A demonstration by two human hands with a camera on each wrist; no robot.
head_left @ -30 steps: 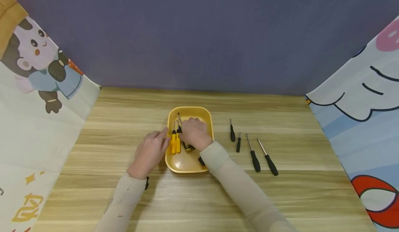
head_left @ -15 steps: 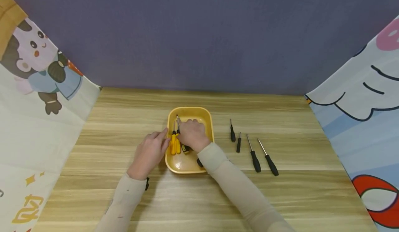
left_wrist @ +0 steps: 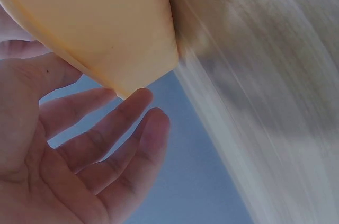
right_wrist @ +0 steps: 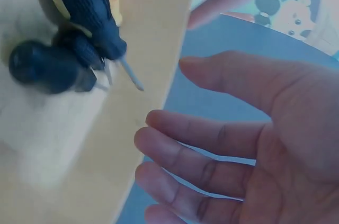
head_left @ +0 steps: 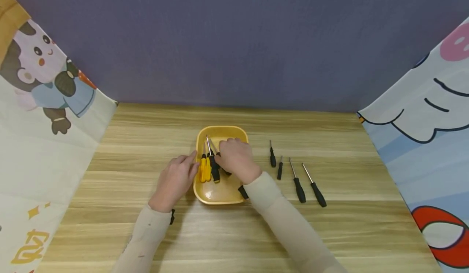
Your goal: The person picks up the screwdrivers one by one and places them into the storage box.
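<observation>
My left hand (head_left: 176, 179) rests at the left rim of the yellow tray (head_left: 216, 203); in the left wrist view its fingers are loosely spread, fingertips at the rim. Over the tray's right half is my right hand (head_left: 238, 159). The right wrist view shows its fingers (right_wrist: 201, 134) apart, with nothing between them. Two yellow-handled screwdrivers (head_left: 203, 171) lie side by side inside the tray. Beside them is a black-and-yellow screwdriver (head_left: 214, 172), its shaft pointing to the back. Another black handle (head_left: 226, 172) is partly hidden under my right hand.
To the right of the tray, several black-handled screwdrivers (head_left: 299, 189) lie on the wooden table (head_left: 146, 122). One more black handle (head_left: 243, 192) shows at the tray's lower right, by my right sleeve. A dark blue panel (head_left: 234, 40) stands behind the table.
My right hand has moved the black-and-yellow screwdriver left beside the yellow ones, let go of it and shifted right. The left hand stays at the rim.
</observation>
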